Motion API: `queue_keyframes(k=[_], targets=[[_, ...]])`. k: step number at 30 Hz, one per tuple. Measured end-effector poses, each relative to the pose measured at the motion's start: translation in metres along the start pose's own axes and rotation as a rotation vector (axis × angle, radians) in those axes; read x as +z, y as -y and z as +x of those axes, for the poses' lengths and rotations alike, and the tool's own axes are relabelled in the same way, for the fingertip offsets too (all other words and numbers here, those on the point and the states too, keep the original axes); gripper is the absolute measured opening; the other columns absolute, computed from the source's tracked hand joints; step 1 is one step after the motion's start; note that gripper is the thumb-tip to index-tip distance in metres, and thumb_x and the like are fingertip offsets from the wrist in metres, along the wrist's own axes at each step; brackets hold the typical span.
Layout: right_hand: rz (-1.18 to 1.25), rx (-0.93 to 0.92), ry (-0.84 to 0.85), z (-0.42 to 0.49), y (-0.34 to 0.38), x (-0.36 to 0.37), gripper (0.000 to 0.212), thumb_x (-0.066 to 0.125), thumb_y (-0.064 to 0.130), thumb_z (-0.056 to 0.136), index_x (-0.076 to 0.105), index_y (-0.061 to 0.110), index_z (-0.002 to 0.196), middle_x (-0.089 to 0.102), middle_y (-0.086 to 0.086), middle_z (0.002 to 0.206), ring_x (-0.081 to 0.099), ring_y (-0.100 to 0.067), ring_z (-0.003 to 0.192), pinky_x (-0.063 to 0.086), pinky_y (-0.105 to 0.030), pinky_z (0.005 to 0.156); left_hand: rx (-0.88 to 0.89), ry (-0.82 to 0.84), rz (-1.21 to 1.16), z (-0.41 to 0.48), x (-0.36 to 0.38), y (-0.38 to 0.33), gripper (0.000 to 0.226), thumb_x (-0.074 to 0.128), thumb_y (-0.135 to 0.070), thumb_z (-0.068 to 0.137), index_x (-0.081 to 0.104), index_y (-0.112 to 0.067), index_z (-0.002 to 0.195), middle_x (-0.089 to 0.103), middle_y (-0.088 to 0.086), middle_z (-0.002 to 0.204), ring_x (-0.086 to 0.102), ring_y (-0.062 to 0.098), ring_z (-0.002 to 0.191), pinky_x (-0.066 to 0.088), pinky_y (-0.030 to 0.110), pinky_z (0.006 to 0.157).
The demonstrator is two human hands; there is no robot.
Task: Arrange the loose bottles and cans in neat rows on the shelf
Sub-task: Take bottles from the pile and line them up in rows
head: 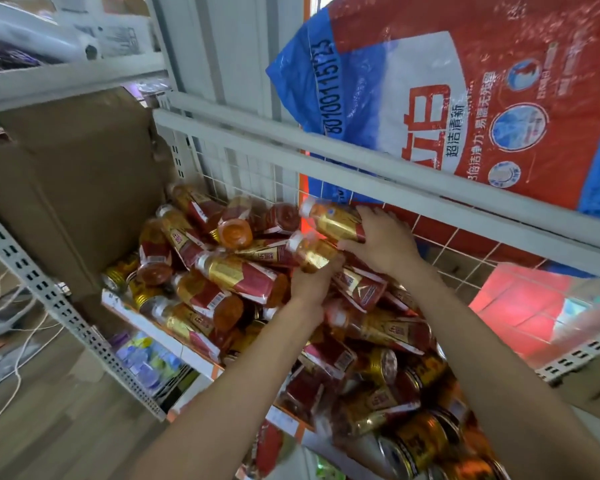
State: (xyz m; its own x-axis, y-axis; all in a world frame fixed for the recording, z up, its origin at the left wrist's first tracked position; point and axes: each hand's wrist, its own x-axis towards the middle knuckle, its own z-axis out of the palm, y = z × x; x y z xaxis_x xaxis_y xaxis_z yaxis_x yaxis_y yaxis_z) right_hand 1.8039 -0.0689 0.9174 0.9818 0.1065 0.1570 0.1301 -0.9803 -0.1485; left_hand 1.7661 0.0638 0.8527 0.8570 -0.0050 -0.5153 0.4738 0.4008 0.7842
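Observation:
A loose heap of amber drink bottles (236, 275) with red and gold labels covers the shelf (160, 336), lying at all angles. Gold-topped cans (420, 441) lie jumbled at the lower right of the heap. My left hand (312, 280) grips one bottle (312, 252) by its body, white cap pointing left. Just above it, my right hand (383, 242) holds a second bottle (336, 221) near the wire back of the shelf, cap also pointing left. Both bottles are lifted slightly over the heap.
A brown cardboard box (73, 188) stands at the shelf's left end. A grey rail (343, 168) and wire grid (243, 181) bound the back. A big red, white and blue sack (465, 98) leans behind. Perforated shelf uprights (49, 296) and white cables are at the left.

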Motion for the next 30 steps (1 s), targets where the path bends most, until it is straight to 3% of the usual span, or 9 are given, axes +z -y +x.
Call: queue_keyframes(k=[4, 7, 14, 17, 20, 23, 26, 28, 30], targets=[[0.101, 0.060, -0.088, -0.027, -0.018, -0.015, 0.069, 0.065, 0.060, 0.085, 0.045, 0.018, 0.136, 0.055, -0.006, 0.134, 0.052, -0.032, 0.122, 0.046, -0.053, 0.098, 0.177, 0.072, 0.024, -0.008, 0.009, 0.004, 0.072, 0.088, -0.027, 0.072, 0.048, -0.021, 0.132, 0.069, 0.002, 0.114, 0.070, 0.016, 0.094, 0.060, 0.032, 0.067], [0.179, 0.143, -0.091, -0.053, -0.036, -0.018, 0.071, 0.066, 0.063, 0.083, 0.046, 0.021, 0.136, 0.059, -0.005, 0.126, 0.055, -0.031, 0.116, 0.049, -0.050, 0.093, 0.291, 0.117, 0.090, -0.013, 0.007, 0.007, 0.077, 0.092, -0.033, 0.065, 0.051, -0.031, 0.130, 0.070, -0.004, 0.114, 0.069, 0.015, 0.100, 0.058, 0.042, 0.086], [0.638, 0.282, -0.126, -0.124, -0.051, -0.023, 0.056, 0.078, 0.046, 0.082, 0.057, 0.027, 0.130, 0.065, 0.013, 0.114, 0.062, -0.007, 0.104, 0.046, -0.020, 0.082, 0.502, 0.254, 0.316, -0.040, -0.013, -0.009, 0.064, 0.093, -0.032, 0.062, 0.059, -0.044, 0.115, 0.074, -0.010, 0.103, 0.071, 0.013, 0.096, 0.059, 0.044, 0.084], [0.931, 0.404, -0.143, -0.153, -0.047, -0.015, 0.049, 0.075, 0.048, 0.085, 0.061, 0.028, 0.127, 0.072, 0.009, 0.110, 0.069, -0.009, 0.100, 0.056, -0.033, 0.091, 0.536, 0.309, 0.394, -0.053, -0.015, -0.008, 0.059, 0.093, -0.035, 0.062, 0.060, -0.050, 0.108, 0.073, -0.009, 0.104, 0.070, 0.014, 0.098, 0.060, 0.044, 0.081], [1.271, 0.573, -0.165, -0.186, -0.035, -0.005, 0.046, 0.068, 0.049, 0.089, 0.062, 0.025, 0.129, 0.074, 0.006, 0.112, 0.071, -0.013, 0.103, 0.054, -0.042, 0.097, 0.533, 0.375, 0.483, -0.063, -0.021, 0.002, 0.072, 0.092, -0.052, 0.055, 0.059, -0.046, 0.119, 0.071, -0.011, 0.110, 0.066, 0.012, 0.105, 0.058, 0.041, 0.087], [1.560, 0.725, -0.224, -0.220, -0.014, 0.004, 0.025, 0.058, 0.037, 0.097, 0.072, 0.019, 0.108, 0.077, -0.004, 0.101, 0.073, -0.022, 0.095, 0.055, -0.043, 0.091, 0.505, 0.472, 0.545, -0.075, -0.028, 0.020, 0.060, 0.091, -0.049, 0.058, 0.061, -0.050, 0.110, 0.071, -0.020, 0.102, 0.066, 0.001, 0.098, 0.057, 0.035, 0.087], [1.369, 0.786, -0.209, -0.255, 0.003, 0.021, 0.041, 0.073, 0.052, 0.084, 0.067, 0.026, 0.115, 0.076, -0.005, 0.107, 0.073, -0.025, 0.100, 0.056, -0.049, 0.092, 0.484, 0.591, 0.633, -0.089, -0.035, 0.038, 0.047, 0.090, -0.037, 0.065, 0.063, -0.047, 0.102, 0.070, -0.028, 0.093, 0.065, -0.009, 0.087, 0.055, 0.020, 0.077], [1.245, 0.858, -0.214, -0.282, 0.010, 0.031, 0.064, 0.081, 0.064, 0.070, 0.062, 0.030, 0.122, 0.075, 0.000, 0.110, 0.072, -0.022, 0.102, 0.056, -0.049, 0.093, 0.435, 0.656, 0.698, -0.096, -0.038, 0.053, 0.054, 0.090, -0.046, 0.062, 0.068, -0.035, 0.111, 0.073, -0.020, 0.098, 0.068, -0.003, 0.091, 0.057, 0.027, 0.082], [1.222, 0.918, -0.253, -0.311, 0.017, 0.036, 0.058, 0.081, 0.060, 0.072, 0.062, 0.031, 0.119, 0.075, 0.003, 0.106, 0.073, -0.019, 0.099, 0.058, -0.048, 0.091, 0.350, 0.707, 0.714, -0.103, -0.041, 0.072, 0.061, 0.089, -0.055, 0.059, 0.071, -0.028, 0.111, 0.075, -0.014, 0.098, 0.070, 0.005, 0.092, 0.058, 0.032, 0.081]])
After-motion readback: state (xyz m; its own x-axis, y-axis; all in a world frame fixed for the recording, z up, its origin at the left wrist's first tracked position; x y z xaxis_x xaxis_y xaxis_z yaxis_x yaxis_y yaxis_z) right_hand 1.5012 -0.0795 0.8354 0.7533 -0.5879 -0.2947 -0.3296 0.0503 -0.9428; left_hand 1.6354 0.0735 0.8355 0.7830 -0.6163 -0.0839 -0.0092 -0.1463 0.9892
